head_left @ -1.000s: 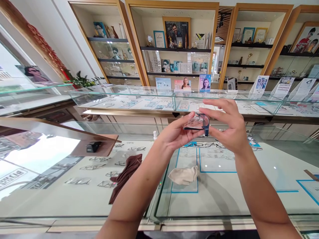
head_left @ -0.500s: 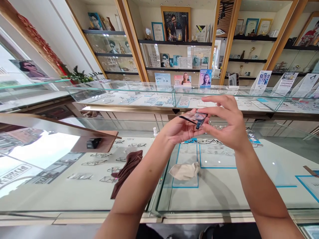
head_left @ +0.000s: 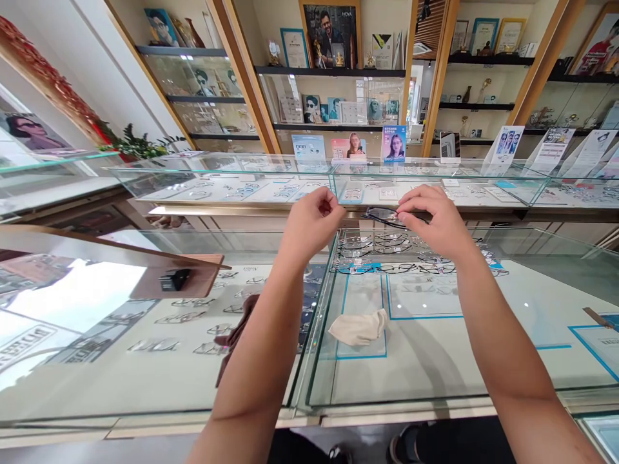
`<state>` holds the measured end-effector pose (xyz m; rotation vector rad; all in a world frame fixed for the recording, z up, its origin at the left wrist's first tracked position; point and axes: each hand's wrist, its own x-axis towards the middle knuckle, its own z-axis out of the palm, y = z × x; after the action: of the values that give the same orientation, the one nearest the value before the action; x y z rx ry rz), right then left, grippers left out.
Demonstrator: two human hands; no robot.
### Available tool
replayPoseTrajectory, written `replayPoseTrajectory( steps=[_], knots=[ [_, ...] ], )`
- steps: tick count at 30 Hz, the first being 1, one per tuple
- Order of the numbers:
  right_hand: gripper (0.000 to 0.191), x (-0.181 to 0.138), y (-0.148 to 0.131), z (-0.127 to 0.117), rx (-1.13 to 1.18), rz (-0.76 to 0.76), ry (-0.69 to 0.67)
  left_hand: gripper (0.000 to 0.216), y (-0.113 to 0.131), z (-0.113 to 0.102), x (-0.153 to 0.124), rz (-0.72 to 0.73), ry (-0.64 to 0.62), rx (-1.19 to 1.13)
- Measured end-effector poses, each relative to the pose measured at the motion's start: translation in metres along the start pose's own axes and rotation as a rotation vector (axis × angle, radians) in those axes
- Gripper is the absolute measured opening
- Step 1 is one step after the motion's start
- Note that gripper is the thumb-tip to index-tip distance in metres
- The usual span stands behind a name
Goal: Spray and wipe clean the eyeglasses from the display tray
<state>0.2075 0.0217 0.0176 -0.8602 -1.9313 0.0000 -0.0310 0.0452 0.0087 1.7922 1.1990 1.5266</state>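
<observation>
In the head view, the right hand (head_left: pixel 438 219) pinches the dark glasses (head_left: pixel 382 216) at its nine o'clock between fingertips and thumb above the case (head_left: pixel 411 401), the left hand (head_left: pixel 309 222), fingers curled closed and apparently empty, near the glasses' nine o'clock, a cloth (head_left: pixel 358 325) at their six.

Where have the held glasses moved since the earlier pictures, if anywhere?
Yes: the glasses moved forward, to the display case's far rim; only the right hand holds them.

Pinches glasses (head_left: pixel 385 216) in right hand (head_left: pixel 438 222) above counter (head_left: pixel 435 361), with curled left hand (head_left: pixel 312 222) near, not touching them.
</observation>
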Motion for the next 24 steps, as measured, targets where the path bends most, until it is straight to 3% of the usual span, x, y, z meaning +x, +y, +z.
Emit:
replayPoseTrajectory(
  steps=[4,9,14,24],
  knots=[
    [0.015,-0.003,0.036,0.016,-0.173,0.202,-0.282,0.017,0.015,-0.029,-0.007,0.045,0.004,0.079],
    [0.020,-0.014,0.072,0.048,-0.415,0.393,-0.629,0.019,0.045,-0.039,-0.022,0.034,-0.068,0.042],
    [0.022,-0.028,0.093,0.068,-0.473,0.430,-0.724,0.021,0.059,-0.040,-0.029,0.051,-0.158,0.073],
    [0.023,-0.043,0.104,0.083,-0.533,0.424,-0.802,0.023,0.066,-0.039,-0.029,0.083,-0.184,0.034]
  ],
)
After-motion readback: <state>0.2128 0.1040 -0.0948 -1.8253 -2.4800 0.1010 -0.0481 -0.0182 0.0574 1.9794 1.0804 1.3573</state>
